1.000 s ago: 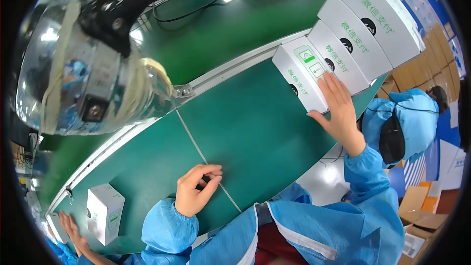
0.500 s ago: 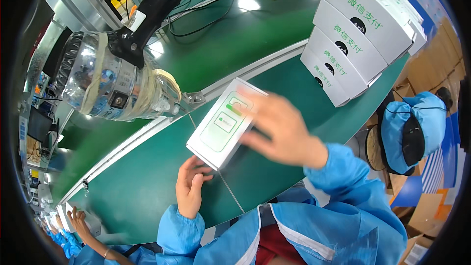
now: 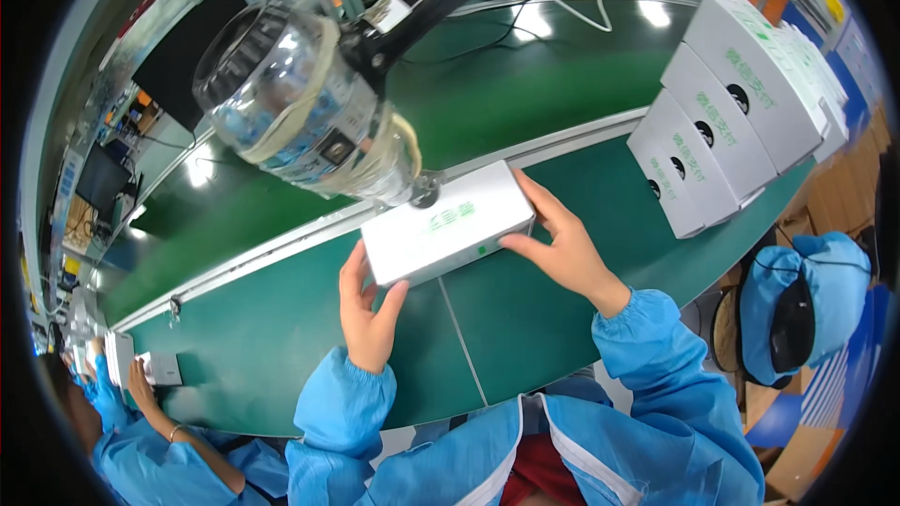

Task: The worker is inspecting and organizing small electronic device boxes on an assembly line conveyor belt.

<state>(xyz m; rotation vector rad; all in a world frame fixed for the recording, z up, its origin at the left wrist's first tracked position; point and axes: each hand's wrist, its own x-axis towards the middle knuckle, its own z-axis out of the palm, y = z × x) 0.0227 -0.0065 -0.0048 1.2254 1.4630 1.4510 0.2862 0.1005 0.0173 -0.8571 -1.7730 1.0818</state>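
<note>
Between my two hands I grip a white box (image 3: 469, 234) with green print, held level with its long side across me. My left hand (image 3: 370, 309) is wrapped round its left end, thumb on the near side. At the right end, my right hand (image 3: 567, 248) holds it with the thumb on the near face and the fingers behind. The mouth of a tape-wrapped clear plastic bottle (image 3: 328, 103), which hangs upside down, overlaps the box's far edge; whether the two touch I cannot tell.
A stack of white boxes (image 3: 722, 122) stands on the green table (image 3: 281, 347) at the right. A pale rail (image 3: 553, 145) runs behind my box. At the far left a co-worker's hand (image 3: 142, 389) is beside another box (image 3: 161, 368). A blue-covered stool (image 3: 806, 309) stands at right.
The box has turned from slanted to crosswise, and a different face is up. My right hand has moved from over its top to its right end. The view has shifted too.
</note>
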